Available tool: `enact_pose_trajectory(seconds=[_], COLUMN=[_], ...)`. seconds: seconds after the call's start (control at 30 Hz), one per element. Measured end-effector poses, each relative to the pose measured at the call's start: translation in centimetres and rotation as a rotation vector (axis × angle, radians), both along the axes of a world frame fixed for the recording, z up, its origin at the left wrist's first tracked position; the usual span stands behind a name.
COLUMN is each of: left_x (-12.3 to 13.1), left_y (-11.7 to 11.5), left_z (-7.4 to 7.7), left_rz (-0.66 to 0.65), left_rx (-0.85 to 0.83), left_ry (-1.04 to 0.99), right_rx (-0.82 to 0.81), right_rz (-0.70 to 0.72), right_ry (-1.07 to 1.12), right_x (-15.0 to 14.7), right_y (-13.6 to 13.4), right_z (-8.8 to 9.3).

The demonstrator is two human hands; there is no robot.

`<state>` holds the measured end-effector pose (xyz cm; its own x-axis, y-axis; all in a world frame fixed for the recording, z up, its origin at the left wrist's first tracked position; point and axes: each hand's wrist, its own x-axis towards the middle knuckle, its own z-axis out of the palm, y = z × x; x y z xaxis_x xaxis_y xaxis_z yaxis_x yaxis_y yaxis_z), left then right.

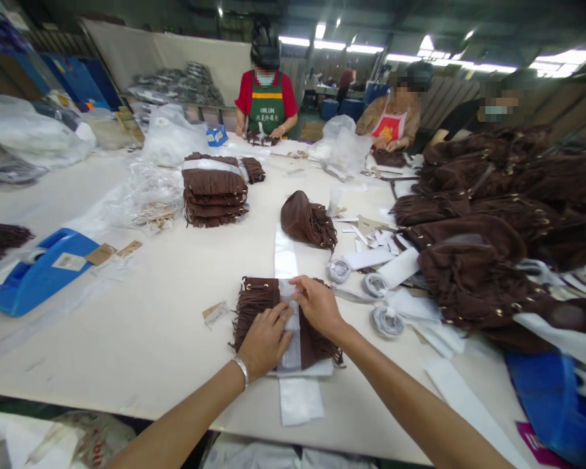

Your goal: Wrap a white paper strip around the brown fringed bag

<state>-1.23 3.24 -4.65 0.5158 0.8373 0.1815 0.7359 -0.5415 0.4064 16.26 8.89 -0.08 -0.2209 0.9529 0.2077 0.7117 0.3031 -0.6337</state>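
Observation:
A brown fringed suede bag (256,306) lies flat on the white table (166,306) in front of me. A long white paper strip (287,260) runs under and over its middle. My left hand (264,339) presses down on the bag and the strip with fingers together. My right hand (317,303) pinches the strip's end on top of the bag.
A banded stack of the same brown bags (213,189) stands further back, one loose bag (306,220) beyond the strip. A big heap of bags (498,221) fills the right side. Tape rolls (387,320), paper strips, a blue bag (39,270) and plastic wraps lie around. Three co-workers sit opposite.

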Motion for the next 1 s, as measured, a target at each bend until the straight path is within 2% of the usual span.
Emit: enact_pose_trajectory(seconds=[0.13, 0.37, 0.83, 1.0], left_x=[0.0, 0.1, 0.0, -0.1], left_y=[-0.1, -0.2, 0.0, 0.5], left_z=[0.0, 0.1, -0.3, -0.6], left_rz=[0.003, 0.023, 0.06, 0.077], left_rx=[0.02, 0.035, -0.003, -0.036], left_ry=[0.004, 0.011, -0.031, -0.104], right_rx=[0.061, 0.09, 0.148, 0.154], right_rz=[0.003, 0.025, 0.077, 0.107], right_ry=[-0.08, -0.096, -0.137, -0.155], right_x=[-0.1, -0.8, -0.2, -0.2], right_y=[-1.6, -3.1, -3.8, -4.1], right_z=[-1.5, -2.8, -3.8, -4.2])
